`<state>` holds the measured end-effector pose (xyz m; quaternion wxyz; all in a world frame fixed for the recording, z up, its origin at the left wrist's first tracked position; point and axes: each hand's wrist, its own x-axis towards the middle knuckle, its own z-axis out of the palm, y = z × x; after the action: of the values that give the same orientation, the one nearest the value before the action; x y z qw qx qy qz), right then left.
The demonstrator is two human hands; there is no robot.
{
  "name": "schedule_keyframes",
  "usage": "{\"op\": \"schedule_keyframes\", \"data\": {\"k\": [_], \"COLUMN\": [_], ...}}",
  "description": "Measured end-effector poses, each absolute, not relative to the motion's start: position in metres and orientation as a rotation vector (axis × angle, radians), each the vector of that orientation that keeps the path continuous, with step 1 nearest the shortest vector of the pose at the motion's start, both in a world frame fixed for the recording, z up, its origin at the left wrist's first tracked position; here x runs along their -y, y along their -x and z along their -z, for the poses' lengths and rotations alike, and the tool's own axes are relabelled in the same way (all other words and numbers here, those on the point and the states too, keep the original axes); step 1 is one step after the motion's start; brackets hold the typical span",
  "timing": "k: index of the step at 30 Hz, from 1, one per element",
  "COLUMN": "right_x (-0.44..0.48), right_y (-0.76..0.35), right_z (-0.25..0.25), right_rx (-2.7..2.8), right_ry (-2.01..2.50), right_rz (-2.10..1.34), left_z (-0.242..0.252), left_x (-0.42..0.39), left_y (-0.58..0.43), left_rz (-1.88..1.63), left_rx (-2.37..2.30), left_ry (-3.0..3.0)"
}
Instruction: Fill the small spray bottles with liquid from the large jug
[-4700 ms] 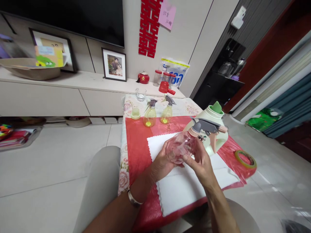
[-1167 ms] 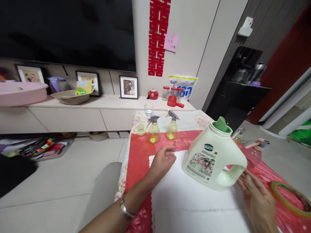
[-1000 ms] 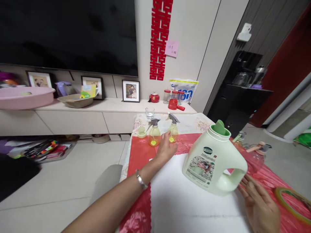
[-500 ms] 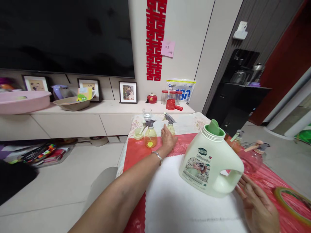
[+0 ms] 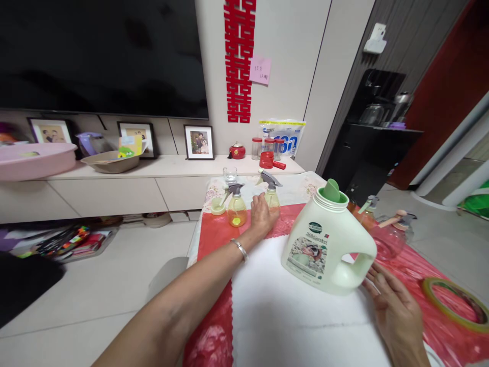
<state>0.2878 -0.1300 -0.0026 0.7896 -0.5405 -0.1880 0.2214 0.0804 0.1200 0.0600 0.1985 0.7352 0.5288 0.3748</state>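
My left hand (image 5: 263, 214) is at the far side of the table, its fingers curled against the left side of a small spray bottle (image 5: 273, 200) with a grey trigger head. The bottle stands upright, partly hidden by the hand. To its left stands a second spray bottle (image 5: 237, 211) holding some yellowish liquid, beside a pale green cap (image 5: 218, 205). My right hand (image 5: 399, 308) is open, fingers stretched out by the handle side of a large pale green detergent jug (image 5: 311, 239). That jug stands uncapped on a white cloth (image 5: 290, 316), a green spout showing in its mouth.
More pump and spray bottles (image 5: 389, 239) stand behind the jug on the right. A roll of tape (image 5: 428, 293) lies on the red plastic sheet (image 5: 410, 275). A clear glass (image 5: 230, 175) is at the far table edge, before a low cabinet (image 5: 183, 193).
The spray bottle at my left hand has shifted slightly to the right. My right hand stays open beside the jug. The whole view has moved a little.
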Motion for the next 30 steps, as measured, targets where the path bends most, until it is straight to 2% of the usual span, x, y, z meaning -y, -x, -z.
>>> {"op": "schedule_keyframes", "data": {"k": [11,16,21,26,30], "right_x": [0.131,0.138,0.147,0.138,0.109], "right_y": [-0.274,-0.269,-0.235,-0.171,-0.133], "right_z": [-0.011,-0.022,-0.037,-0.043,-0.040], "right_rx": [0.385,0.403,0.623,1.090,1.146], "right_ry": [1.172,1.158,1.160,1.364,1.391], "right_rz": [-0.354,-0.108,0.104,-0.067,-0.332], "left_z": [-0.052,-0.032,-0.017,-0.008,-0.006], "left_x": [-0.016,0.026,0.035,0.034,0.033], "left_y": [-0.020,-0.014,-0.018,-0.015,-0.012], "left_rz": [-1.121,-1.180,-1.314,-1.289,-1.303], "left_rx": [-1.419,-1.337,-1.253,-1.125,-1.048], "left_ry": [-1.931,-1.811,-1.793,-1.693,-1.690]}}
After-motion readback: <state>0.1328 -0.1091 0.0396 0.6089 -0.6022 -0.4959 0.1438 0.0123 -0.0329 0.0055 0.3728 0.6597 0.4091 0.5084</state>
